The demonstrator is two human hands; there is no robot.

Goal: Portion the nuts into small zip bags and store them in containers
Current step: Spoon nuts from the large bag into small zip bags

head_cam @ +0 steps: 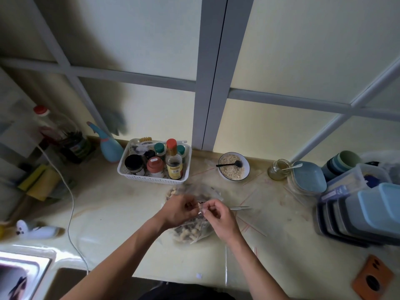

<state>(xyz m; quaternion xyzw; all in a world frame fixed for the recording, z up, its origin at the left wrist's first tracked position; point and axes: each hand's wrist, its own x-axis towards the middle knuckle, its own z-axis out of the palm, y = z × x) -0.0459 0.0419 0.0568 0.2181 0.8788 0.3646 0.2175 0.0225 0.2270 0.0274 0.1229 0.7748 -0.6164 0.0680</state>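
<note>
Nuts [190, 232] in clear bag, both hands' fingers [211, 207] seemingly pinching its top

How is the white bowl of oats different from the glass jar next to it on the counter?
The white bowl is wide, shallow and opaque; the glass jar is narrow, taller and see-through. The bowl holds pale dry flakes, the jar something yellowish. A black spoon lies in the bowl, while a white spoon leans at the jar's mouth. Both stand open on the counter, near the window.
</note>
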